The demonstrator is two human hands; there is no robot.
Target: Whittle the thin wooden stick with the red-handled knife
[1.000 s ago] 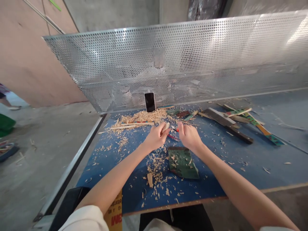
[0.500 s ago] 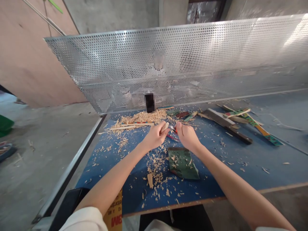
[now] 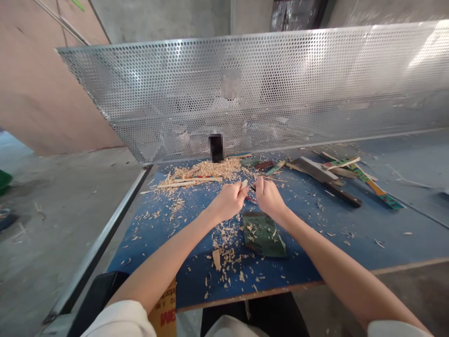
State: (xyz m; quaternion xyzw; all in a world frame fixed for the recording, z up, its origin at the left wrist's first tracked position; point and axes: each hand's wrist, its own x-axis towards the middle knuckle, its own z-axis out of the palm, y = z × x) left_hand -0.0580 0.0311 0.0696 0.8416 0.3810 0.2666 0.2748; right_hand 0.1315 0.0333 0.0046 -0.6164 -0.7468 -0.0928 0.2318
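Observation:
My left hand (image 3: 231, 200) is closed round a small pale piece of wood (image 3: 244, 184) whose end sticks out by the thumb. Close beside it, my right hand (image 3: 269, 195) grips a small knife (image 3: 252, 188); its short blade points toward the wood, and the handle is hidden in my fist. Both hands are above the blue tabletop (image 3: 336, 252). Under and behind them lie pale wood shavings (image 3: 228, 250). A green sheet of sandpaper or similar (image 3: 263, 236), sprinkled with shavings, lies just below my right hand.
A heap of shavings (image 3: 224, 167) with thin wood strips (image 3: 189, 182) lies at the back. To the right are a cleaver (image 3: 326, 180) and painted wood strips (image 3: 379, 189). A perforated metal panel (image 3: 298, 93) stands along the table's far side. A dark pixelated object (image 3: 216, 149) stands before it.
Both hands stay close together, with the knife turned slightly so less of it shows. The whole view has shifted a little, moving the table's contents slightly left and up.

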